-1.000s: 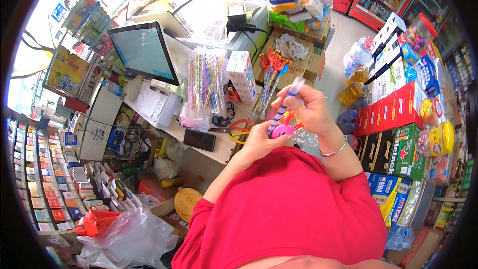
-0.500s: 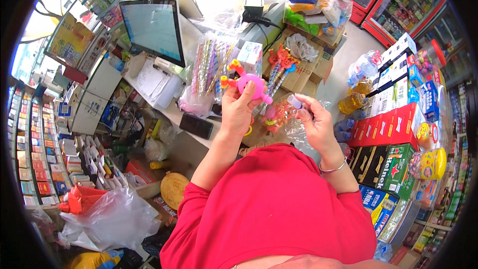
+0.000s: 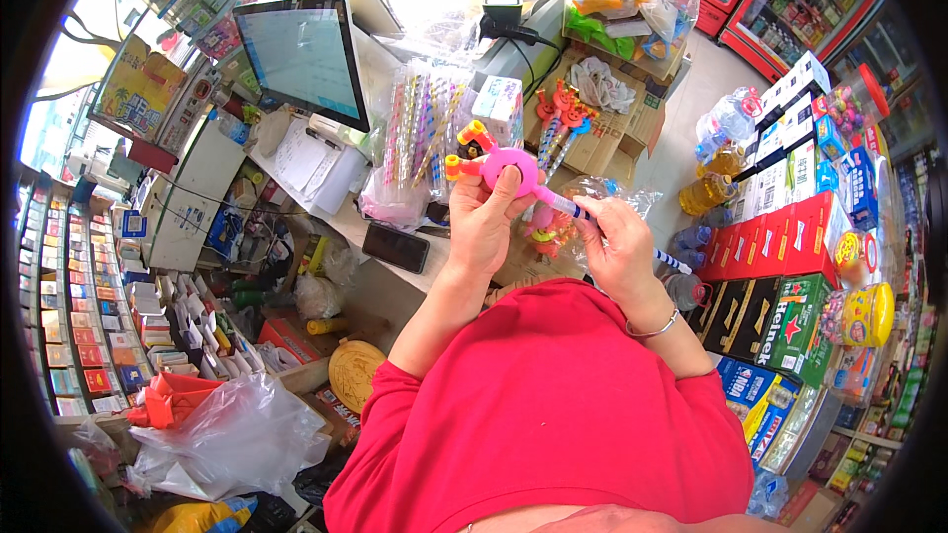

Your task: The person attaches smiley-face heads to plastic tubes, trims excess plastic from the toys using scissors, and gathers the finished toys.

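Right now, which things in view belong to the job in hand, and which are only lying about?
Belongs to the job:
pink toy, in the left fingers
striped stick, in the right fingers
bagged patterned sticks, probably

Only lying about:
black phone
monitor
pale plastic bag, lower left

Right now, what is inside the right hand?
A striped stick: it shows on both sides of the right hand, one end at the pink toy. Its middle is covered by the grip.

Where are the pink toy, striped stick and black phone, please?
Pink toy (image 3: 522, 166), head view: its round body.
Striped stick (image 3: 672, 261), head view: its outer end.
Black phone (image 3: 396, 247), head view: its dark face.
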Demonstrator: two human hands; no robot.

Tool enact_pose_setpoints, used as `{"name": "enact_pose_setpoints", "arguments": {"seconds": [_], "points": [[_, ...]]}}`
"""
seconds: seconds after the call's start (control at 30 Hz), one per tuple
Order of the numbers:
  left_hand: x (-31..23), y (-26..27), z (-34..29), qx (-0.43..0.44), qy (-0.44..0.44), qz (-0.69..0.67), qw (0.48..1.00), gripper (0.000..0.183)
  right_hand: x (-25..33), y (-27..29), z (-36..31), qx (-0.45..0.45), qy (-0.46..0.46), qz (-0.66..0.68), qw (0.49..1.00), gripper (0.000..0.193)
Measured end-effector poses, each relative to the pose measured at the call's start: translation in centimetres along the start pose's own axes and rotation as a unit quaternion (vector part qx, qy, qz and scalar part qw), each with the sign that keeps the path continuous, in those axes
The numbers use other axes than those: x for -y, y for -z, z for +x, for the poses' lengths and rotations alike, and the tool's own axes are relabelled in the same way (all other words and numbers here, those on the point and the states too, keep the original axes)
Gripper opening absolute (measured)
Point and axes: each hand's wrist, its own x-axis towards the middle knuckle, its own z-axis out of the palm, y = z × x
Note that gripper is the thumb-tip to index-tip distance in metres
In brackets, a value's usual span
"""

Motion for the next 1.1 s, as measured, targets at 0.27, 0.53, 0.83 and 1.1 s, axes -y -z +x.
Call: {"name": "enact_pose_setpoints", "arguments": {"seconds": [0.27, 0.53, 0.83, 1.1], "points": [[0.2, -0.1, -0.4, 0.018, -0.013, 0.057, 0.998, 0.021, 0.2, -0.4, -0.6, 0.018, -0.048, 0.026, 0.998, 0.019], [-0.4, -0.2, -0.7, 0.058, 0.024, 0.072, 0.995, 0.022, -0.1, 0.5, -0.5, 0.172, -0.318, 0.38, 0.852, 0.012], [0.3, 0.7, -0.6, 0.067, 0.028, 0.102, 0.992, 0.022, -0.9, -0.8, -1.8, 0.191, -0.336, 0.433, 0.815, 0.021], [0.6, 1.0, -0.8, 0.068, 0.048, 0.111, 0.99, 0.023, -0.1, -0.3, -1.2, 0.188, -0.407, 0.452, 0.771, 0.023]]}}
